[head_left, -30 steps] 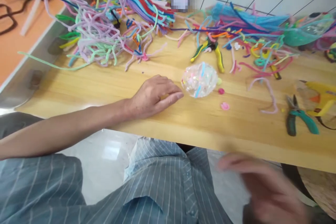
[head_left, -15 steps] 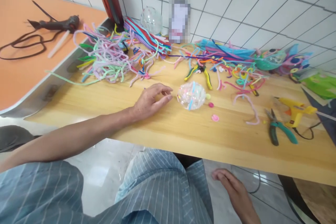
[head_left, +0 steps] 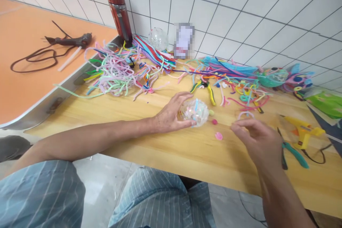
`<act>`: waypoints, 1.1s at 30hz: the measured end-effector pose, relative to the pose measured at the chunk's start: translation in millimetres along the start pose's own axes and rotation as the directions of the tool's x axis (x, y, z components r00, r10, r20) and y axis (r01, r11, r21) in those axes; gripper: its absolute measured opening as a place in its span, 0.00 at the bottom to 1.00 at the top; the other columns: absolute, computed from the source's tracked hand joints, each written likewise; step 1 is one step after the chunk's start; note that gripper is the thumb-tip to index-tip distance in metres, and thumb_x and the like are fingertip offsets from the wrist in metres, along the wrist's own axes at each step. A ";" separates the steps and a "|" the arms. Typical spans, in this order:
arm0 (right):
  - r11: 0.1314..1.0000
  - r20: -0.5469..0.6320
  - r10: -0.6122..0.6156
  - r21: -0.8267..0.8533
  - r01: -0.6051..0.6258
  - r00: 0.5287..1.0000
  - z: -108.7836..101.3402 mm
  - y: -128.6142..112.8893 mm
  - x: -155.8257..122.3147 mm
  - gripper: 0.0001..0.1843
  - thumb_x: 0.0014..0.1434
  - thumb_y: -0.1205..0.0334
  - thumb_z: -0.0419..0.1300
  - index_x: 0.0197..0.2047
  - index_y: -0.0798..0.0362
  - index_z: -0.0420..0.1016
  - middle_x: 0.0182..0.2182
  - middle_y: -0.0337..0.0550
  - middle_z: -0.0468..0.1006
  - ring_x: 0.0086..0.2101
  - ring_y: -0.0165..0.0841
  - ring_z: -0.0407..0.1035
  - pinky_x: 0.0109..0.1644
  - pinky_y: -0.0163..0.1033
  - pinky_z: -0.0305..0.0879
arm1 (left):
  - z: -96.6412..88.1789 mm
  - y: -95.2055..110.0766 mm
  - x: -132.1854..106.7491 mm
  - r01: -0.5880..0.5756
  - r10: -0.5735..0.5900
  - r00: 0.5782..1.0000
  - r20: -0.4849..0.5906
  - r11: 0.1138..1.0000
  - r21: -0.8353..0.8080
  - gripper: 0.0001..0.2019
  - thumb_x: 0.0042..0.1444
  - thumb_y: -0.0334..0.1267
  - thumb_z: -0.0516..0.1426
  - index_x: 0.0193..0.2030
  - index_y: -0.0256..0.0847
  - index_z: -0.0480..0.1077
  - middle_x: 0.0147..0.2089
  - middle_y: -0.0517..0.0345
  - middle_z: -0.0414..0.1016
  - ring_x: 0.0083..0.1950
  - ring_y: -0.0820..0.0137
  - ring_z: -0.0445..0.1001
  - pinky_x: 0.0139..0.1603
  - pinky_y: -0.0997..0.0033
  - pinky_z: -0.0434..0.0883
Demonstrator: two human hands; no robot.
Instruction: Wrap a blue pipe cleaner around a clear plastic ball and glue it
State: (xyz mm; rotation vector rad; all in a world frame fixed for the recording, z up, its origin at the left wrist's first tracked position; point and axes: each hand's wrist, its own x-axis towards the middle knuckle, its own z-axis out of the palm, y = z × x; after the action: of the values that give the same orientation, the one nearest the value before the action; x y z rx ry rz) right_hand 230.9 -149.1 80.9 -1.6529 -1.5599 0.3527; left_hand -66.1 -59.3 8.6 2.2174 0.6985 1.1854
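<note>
My left hand (head_left: 172,114) curves around the left side of a clear plastic ball (head_left: 200,111), thumb in front and fingers behind. A light blue band crosses the ball, and small coloured bits show inside it. My right hand (head_left: 258,139) hangs over the table to the right, fingers loosely bent, with nothing visible in them. Behind its fingers lies a pale pink pipe cleaner (head_left: 245,113), partly hidden. Between the hands lie a dark pink button (head_left: 214,122), a lighter pink one (head_left: 218,135) and a yellow-green piece (head_left: 211,112) beside the ball.
Teal-handled pliers (head_left: 295,155) and a yellow glue gun (head_left: 301,130) lie at right. Yellow-black pliers (head_left: 211,94) and piled pipe cleaners (head_left: 114,71) are farther back. A red flask (head_left: 119,16), another clear ball (head_left: 158,39) and a phone (head_left: 184,41) stand by the wall.
My left hand has moved right onto the clear ball. My right hand has risen from below the table edge to above the tabletop. The view has tilted up slightly.
</note>
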 end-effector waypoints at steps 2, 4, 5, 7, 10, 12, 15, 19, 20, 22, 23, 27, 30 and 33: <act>1.000 0.007 0.023 0.005 -0.023 1.000 13.9 2.9 24.7 0.11 0.53 0.49 0.71 0.30 0.46 0.80 0.28 0.38 0.83 0.31 0.37 0.75 0.40 0.43 0.72 | 5.0 -3.6 3.0 -0.026 0.026 1.000 -0.005 1.000 -0.010 0.45 0.60 0.55 0.70 0.77 0.46 0.56 0.74 0.34 0.64 0.78 0.47 0.65 0.78 0.35 0.68; 0.998 0.007 0.045 0.038 -0.045 0.999 24.2 7.4 41.3 0.11 0.56 0.51 0.67 0.28 0.47 0.78 0.25 0.37 0.80 0.29 0.34 0.71 0.38 0.41 0.69 | 7.5 -5.5 4.8 -0.052 0.052 0.999 -0.003 0.998 -0.024 0.45 0.60 0.55 0.70 0.78 0.46 0.55 0.74 0.34 0.63 0.78 0.47 0.64 0.78 0.35 0.67; 0.997 0.011 0.044 0.057 -0.045 0.999 27.9 9.9 46.4 0.11 0.57 0.52 0.65 0.27 0.47 0.76 0.24 0.37 0.78 0.28 0.33 0.70 0.37 0.40 0.68 | 7.8 -6.1 5.2 -0.059 0.059 0.998 0.000 0.998 -0.031 0.46 0.60 0.55 0.70 0.78 0.46 0.55 0.74 0.33 0.63 0.78 0.46 0.64 0.78 0.34 0.67; 0.994 0.031 0.041 0.101 -0.044 0.999 33.2 15.9 51.0 0.13 0.60 0.54 0.62 0.25 0.47 0.75 0.24 0.37 0.78 0.29 0.33 0.71 0.38 0.40 0.69 | 7.2 -6.7 5.4 -0.065 0.066 0.998 0.003 0.997 -0.044 0.47 0.60 0.54 0.70 0.79 0.47 0.54 0.75 0.33 0.63 0.78 0.46 0.64 0.78 0.34 0.66; 0.972 0.072 0.087 0.210 -0.101 0.994 38.7 27.7 49.3 0.15 0.64 0.54 0.60 0.27 0.48 0.76 0.25 0.38 0.77 0.31 0.34 0.72 0.41 0.42 0.70 | 3.5 -6.9 4.3 -0.065 0.066 0.998 0.015 0.996 -0.068 0.47 0.60 0.54 0.69 0.79 0.48 0.52 0.75 0.34 0.64 0.78 0.45 0.64 0.78 0.33 0.66; 0.941 0.091 0.110 0.311 -0.133 0.990 42.5 36.0 46.8 0.15 0.66 0.54 0.59 0.28 0.48 0.76 0.25 0.37 0.77 0.31 0.35 0.72 0.43 0.43 0.70 | -0.3 -6.6 3.5 -0.061 0.064 0.998 0.028 0.995 -0.084 0.45 0.62 0.55 0.68 0.79 0.49 0.52 0.75 0.35 0.64 0.78 0.46 0.64 0.78 0.34 0.67; 0.896 0.099 0.082 0.428 -0.117 0.992 48.0 43.4 44.6 0.12 0.65 0.53 0.62 0.32 0.48 0.78 0.28 0.38 0.80 0.31 0.34 0.73 0.44 0.43 0.71 | -5.8 -6.1 2.4 -0.037 0.040 0.999 0.034 0.995 -0.095 0.42 0.65 0.55 0.65 0.79 0.49 0.54 0.75 0.35 0.64 0.78 0.47 0.65 0.78 0.36 0.67; 0.887 0.075 0.066 0.452 -0.093 0.995 51.3 42.2 41.9 0.06 0.63 0.55 0.67 0.37 0.48 0.82 0.33 0.39 0.86 0.32 0.34 0.76 0.43 0.42 0.73 | -8.7 -7.1 1.2 -0.001 0.006 0.999 0.040 0.994 -0.112 0.38 0.68 0.54 0.63 0.78 0.47 0.56 0.75 0.36 0.65 0.78 0.48 0.65 0.78 0.37 0.67; 0.890 0.068 0.071 0.446 -0.094 0.995 51.3 41.7 40.9 0.06 0.63 0.55 0.68 0.37 0.47 0.82 0.33 0.39 0.86 0.32 0.34 0.76 0.42 0.42 0.74 | -8.6 -7.7 0.9 0.002 0.003 0.999 0.042 0.994 -0.114 0.38 0.68 0.54 0.63 0.78 0.47 0.56 0.75 0.36 0.65 0.78 0.48 0.64 0.78 0.37 0.66; 0.892 0.063 0.073 0.442 -0.094 0.995 51.2 42.0 39.1 0.06 0.63 0.56 0.68 0.37 0.47 0.83 0.33 0.39 0.87 0.32 0.33 0.76 0.42 0.42 0.74 | -7.9 -9.2 0.4 0.000 0.005 0.999 0.047 0.993 -0.115 0.38 0.68 0.55 0.62 0.79 0.46 0.56 0.75 0.36 0.65 0.78 0.47 0.65 0.78 0.36 0.66; 0.891 0.064 0.070 0.445 -0.091 0.996 51.1 43.0 38.3 0.06 0.63 0.56 0.69 0.37 0.47 0.84 0.34 0.39 0.87 0.32 0.33 0.76 0.42 0.42 0.74 | -7.5 -9.9 0.3 -0.001 0.006 0.999 0.048 0.993 -0.117 0.38 0.68 0.55 0.62 0.79 0.46 0.56 0.75 0.36 0.65 0.77 0.48 0.65 0.78 0.37 0.66; 0.869 0.057 0.073 0.487 -0.091 0.996 50.3 49.6 36.8 0.05 0.63 0.58 0.68 0.40 0.46 0.86 0.35 0.39 0.88 0.32 0.34 0.76 0.43 0.43 0.73 | -6.8 -11.2 0.2 -0.005 0.011 0.999 0.045 0.991 -0.131 0.37 0.68 0.54 0.63 0.78 0.46 0.57 0.74 0.37 0.66 0.77 0.48 0.66 0.78 0.39 0.67; 0.871 0.024 0.094 0.482 -0.094 0.995 46.3 53.3 37.8 0.08 0.64 0.57 0.63 0.38 0.47 0.85 0.33 0.40 0.86 0.33 0.36 0.76 0.44 0.45 0.73 | -7.3 -10.9 0.2 -0.004 0.011 0.999 0.053 0.991 -0.134 0.37 0.68 0.54 0.63 0.78 0.46 0.58 0.74 0.37 0.66 0.77 0.49 0.66 0.77 0.39 0.67; 0.947 -0.092 0.129 0.306 -0.095 0.987 41.4 54.2 40.9 0.13 0.64 0.55 0.61 0.29 0.48 0.80 0.29 0.40 0.81 0.33 0.37 0.74 0.44 0.46 0.71 | -7.5 -10.5 -0.1 -0.010 0.019 0.998 0.065 0.992 -0.128 0.38 0.67 0.53 0.64 0.78 0.47 0.57 0.74 0.37 0.65 0.77 0.49 0.66 0.78 0.38 0.67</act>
State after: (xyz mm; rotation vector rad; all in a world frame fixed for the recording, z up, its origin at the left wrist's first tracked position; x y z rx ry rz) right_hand 248.1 -90.7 29.7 -1.4981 -1.2627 0.5226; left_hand -74.6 -50.1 5.2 2.1480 0.5651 1.1261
